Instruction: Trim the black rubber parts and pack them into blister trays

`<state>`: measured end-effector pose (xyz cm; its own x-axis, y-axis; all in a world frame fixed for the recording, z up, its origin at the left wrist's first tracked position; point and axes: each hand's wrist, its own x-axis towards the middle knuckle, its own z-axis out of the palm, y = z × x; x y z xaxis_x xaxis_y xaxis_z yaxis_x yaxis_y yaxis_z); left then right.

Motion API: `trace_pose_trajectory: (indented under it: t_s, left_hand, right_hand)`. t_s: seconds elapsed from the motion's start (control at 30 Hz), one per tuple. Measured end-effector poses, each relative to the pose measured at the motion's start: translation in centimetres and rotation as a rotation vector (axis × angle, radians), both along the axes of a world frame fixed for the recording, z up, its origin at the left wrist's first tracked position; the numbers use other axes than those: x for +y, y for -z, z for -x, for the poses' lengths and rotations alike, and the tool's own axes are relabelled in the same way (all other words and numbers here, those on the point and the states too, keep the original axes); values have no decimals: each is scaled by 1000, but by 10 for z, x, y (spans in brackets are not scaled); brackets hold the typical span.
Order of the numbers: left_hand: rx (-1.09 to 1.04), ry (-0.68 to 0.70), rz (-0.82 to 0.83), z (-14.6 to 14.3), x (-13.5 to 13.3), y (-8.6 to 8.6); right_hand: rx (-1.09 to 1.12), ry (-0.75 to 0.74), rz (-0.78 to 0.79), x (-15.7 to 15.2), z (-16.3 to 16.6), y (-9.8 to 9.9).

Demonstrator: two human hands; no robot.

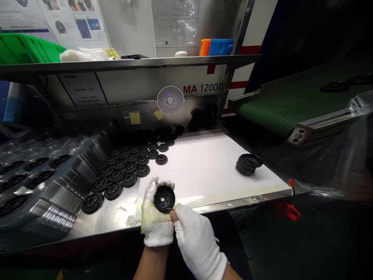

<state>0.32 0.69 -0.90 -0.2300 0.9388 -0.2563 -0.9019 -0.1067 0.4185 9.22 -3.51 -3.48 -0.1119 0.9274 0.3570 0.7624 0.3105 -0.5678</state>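
- Left hand (157,219), in a white glove, cups a black moulded disc (164,198) against its palm, fingers curled up by the rim.
- Right hand (198,243), also gloved, pinches a thin blade (170,210) (too small to make out well) at the disc's lower edge.
- Rows of matching discs (125,167) lie on the steel surface (107,221), just beyond the hands.
- A small stack of discs (248,164) sits on a white sheet (204,167), well to the right.
- A green conveyor belt (276,109) runs farther right.

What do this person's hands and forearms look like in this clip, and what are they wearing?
Both hands wear white fabric gloves: the left glove and the right glove. A translucent yellowish band, probably tape, appears to cross the left glove. The forearms are bare above the gloves; no sleeves, cables or markings show.
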Motion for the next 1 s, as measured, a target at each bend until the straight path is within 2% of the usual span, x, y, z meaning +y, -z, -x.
trace_pose_trajectory:
  t_s: [0.17, 0.37, 0.47, 0.67, 0.9, 1.0]
  left_hand:
    - [33, 240, 55, 7, -6, -1]
    - [-99, 141, 43, 4, 6, 8]
    - [-80, 85, 21, 2, 6, 10]
    - [20, 206, 59, 3, -4, 0]
    - [-118, 70, 64, -2, 8, 11]
    - [-57, 39, 23, -2, 6, 12]
  right_hand:
    - [-18, 16, 34, 4, -12, 0]
    - [-12, 30, -23, -2, -5, 5]
    - [-3, 21, -45, -5, 0, 5]
    - [-13, 29, -25, 0, -12, 2]
    - [-59, 67, -65, -3, -2, 6]
    - [-55, 55, -54, -4, 0, 5]
